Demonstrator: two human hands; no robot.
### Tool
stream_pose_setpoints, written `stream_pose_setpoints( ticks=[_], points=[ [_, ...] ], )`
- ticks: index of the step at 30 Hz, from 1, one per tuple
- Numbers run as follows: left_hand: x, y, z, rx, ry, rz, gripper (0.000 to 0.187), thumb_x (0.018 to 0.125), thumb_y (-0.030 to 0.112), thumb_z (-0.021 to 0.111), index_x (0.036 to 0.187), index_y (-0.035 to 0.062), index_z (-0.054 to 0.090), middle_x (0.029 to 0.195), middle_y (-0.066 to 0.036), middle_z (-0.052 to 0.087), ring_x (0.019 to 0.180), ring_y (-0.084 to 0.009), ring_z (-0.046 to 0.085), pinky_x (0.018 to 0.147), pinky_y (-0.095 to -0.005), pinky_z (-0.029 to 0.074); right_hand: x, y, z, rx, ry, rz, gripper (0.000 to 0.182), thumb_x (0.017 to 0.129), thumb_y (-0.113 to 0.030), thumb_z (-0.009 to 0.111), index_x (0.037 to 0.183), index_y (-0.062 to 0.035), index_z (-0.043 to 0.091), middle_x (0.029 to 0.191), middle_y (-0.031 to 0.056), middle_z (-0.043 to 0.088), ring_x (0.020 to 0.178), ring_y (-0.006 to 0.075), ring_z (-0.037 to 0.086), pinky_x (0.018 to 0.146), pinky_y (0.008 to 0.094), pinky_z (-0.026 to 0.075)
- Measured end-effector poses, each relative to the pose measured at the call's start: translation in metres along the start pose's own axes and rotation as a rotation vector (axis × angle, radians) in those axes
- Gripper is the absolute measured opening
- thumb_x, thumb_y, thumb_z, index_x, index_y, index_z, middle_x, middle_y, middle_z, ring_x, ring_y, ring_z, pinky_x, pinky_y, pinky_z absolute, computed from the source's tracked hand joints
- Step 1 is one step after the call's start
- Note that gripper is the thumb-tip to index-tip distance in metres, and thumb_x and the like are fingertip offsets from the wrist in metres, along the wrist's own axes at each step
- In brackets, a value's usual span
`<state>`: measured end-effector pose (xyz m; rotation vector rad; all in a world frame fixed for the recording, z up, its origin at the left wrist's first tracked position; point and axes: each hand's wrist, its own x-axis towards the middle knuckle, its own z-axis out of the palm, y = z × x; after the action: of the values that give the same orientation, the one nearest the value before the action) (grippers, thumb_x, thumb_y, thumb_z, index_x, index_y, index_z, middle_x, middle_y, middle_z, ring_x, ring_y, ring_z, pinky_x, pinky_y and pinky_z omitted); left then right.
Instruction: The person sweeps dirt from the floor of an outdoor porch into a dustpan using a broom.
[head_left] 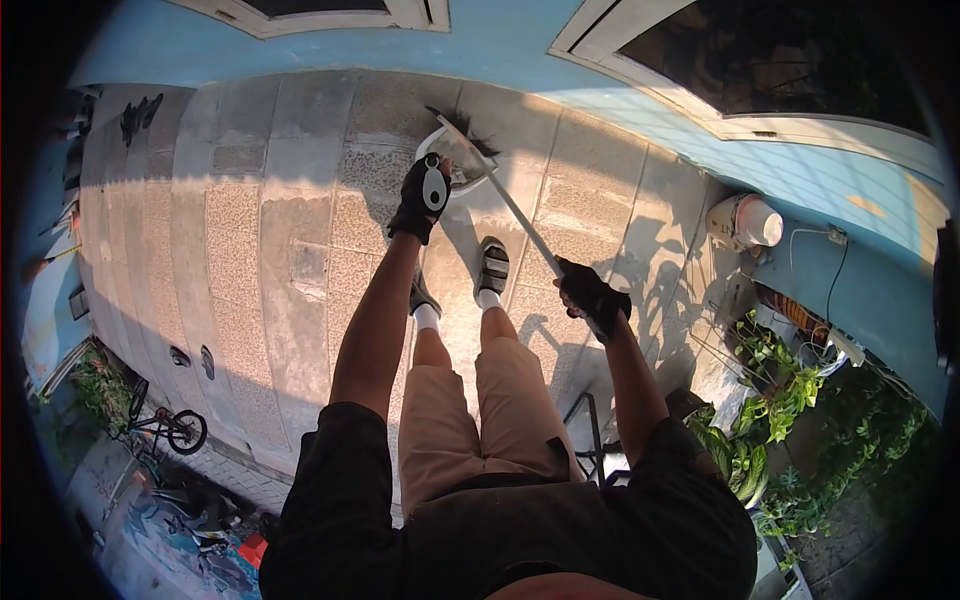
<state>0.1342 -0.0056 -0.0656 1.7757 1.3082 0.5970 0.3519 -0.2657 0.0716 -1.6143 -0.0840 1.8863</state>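
My left hand (427, 190), in a black fingerless glove, is closed near the top of a white dustpan (436, 152); its handle is mostly hidden by the glove. My right hand (590, 293), gloved the same way, wraps round the pale pole of a broom (527, 228). The pole slants up and left across the dustpan's opening. Dark bristles of the broom lie over the pan's far side, and whether they touch it is unclear. Some small bits show inside the pan.
A white bucket (750, 222) stands by the blue wall (500, 48) at right. Green plants (775, 385) and a dark metal frame (597, 440) are at lower right. Dark footwear (140, 118) lies at far left; a bicycle (168, 428) stands at lower left.
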Motion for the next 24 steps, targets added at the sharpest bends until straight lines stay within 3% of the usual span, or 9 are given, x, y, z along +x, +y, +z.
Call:
stream_pose_setpoints(
  ticks=[1,3,6,9,13,16,17,19,24],
  points=[
    [0.000,0.004,-0.002,-0.002,0.002,0.004,0.021,0.092,0.024,0.060,0.090,0.0028,0.062,0.075,-0.006,0.064,0.069,-0.0159,0.057,0.063,-0.0310,0.046,-0.011,-0.003,-0.005,0.023,-0.017,0.020,0.055,0.092,-0.021,0.054,0.142,-0.0068,0.034,0.064,-0.0038,0.041,0.050,0.0058,0.035,0.045,0.0234,0.033],
    [-0.005,0.011,-0.009,0.040,0.012,-0.016,0.023,0.092,0.025,0.060,0.090,0.0022,0.062,0.077,-0.009,0.065,0.072,-0.0194,0.059,0.066,-0.0323,0.046,-0.029,-0.005,-0.007,-0.043,0.111,0.061,0.061,0.092,-0.014,0.055,0.147,-0.0106,0.029,0.060,-0.0053,0.041,0.044,0.0055,0.034,0.040,0.0231,0.030],
    [-0.014,0.023,-0.018,-0.191,0.024,-0.054,0.025,0.092,0.027,0.058,0.089,0.0023,0.061,0.079,-0.012,0.065,0.074,-0.0225,0.060,0.068,-0.0339,0.046,-0.027,-0.006,-0.009,-0.207,0.210,0.025,0.060,0.091,-0.013,0.050,0.147,-0.0107,0.030,0.061,-0.0013,0.042,0.046,0.0083,0.037,0.041,0.0256,0.033],
    [-0.014,0.010,-0.021,-0.020,-0.036,-0.092,0.026,0.092,0.028,0.057,0.089,0.0027,0.060,0.080,-0.013,0.064,0.076,-0.0244,0.060,0.069,-0.0352,0.046,0.031,0.006,-0.014,-0.433,0.341,0.035,0.051,0.092,-0.016,0.045,0.143,-0.0109,0.036,0.062,0.0009,0.041,0.045,0.0129,0.038,0.042,0.0288,0.035],
    [-0.018,0.016,-0.022,0.005,-0.020,-0.101,0.026,0.092,0.028,0.057,0.089,0.0027,0.060,0.079,-0.014,0.064,0.076,-0.0256,0.060,0.070,-0.0366,0.046,0.036,0.016,0.016,-0.560,0.231,0.151,0.026,0.090,-0.014,0.042,0.114,-0.0066,0.049,0.058,0.0000,0.037,0.047,0.0127,0.039,0.043,0.0310,0.033],
    [-0.018,0.011,-0.023,-0.058,-0.016,-0.087,0.027,0.092,0.029,0.057,0.089,0.0027,0.060,0.080,-0.014,0.064,0.076,-0.0256,0.060,0.069,-0.0369,0.046,-0.002,0.027,0.018,-0.307,0.060,0.081,0.007,0.090,-0.013,0.048,0.093,-0.0065,0.049,0.058,-0.0024,0.038,0.047,0.0080,0.036,0.041,0.0270,0.031],
    [-0.017,0.012,-0.023,-0.063,-0.012,-0.082,0.027,0.092,0.029,0.057,0.089,0.0027,0.060,0.080,-0.014,0.064,0.076,-0.0256,0.060,0.069,-0.0369,0.046,-0.027,0.018,0.017,-0.087,0.031,0.099,0.014,0.088,-0.010,0.050,0.101,-0.0046,0.052,0.061,-0.0027,0.040,0.047,0.0072,0.036,0.041,0.0254,0.032],
    [-0.018,0.012,-0.024,-0.064,-0.022,-0.141,0.028,0.092,0.030,0.057,0.088,0.0027,0.061,0.079,-0.014,0.064,0.076,-0.0259,0.060,0.069,-0.0376,0.046,-0.052,0.009,0.010,-0.193,0.030,0.146,0.054,0.088,-0.010,0.055,0.140,-0.0058,0.039,0.064,-0.0039,0.041,0.052,0.0052,0.038,0.045,0.0215,0.032],
    [-0.024,0.008,-0.025,-0.009,-0.012,-0.081,0.030,0.093,0.032,0.055,0.087,0.0027,0.060,0.076,-0.013,0.064,0.074,-0.0270,0.060,0.068,-0.0378,0.046,-0.039,-0.005,0.020,-0.348,0.245,0.026,0.056,0.089,-0.014,0.051,0.143,-0.0114,0.038,0.064,-0.0029,0.040,0.050,0.0085,0.036,0.046,0.0252,0.033]
  ],
)
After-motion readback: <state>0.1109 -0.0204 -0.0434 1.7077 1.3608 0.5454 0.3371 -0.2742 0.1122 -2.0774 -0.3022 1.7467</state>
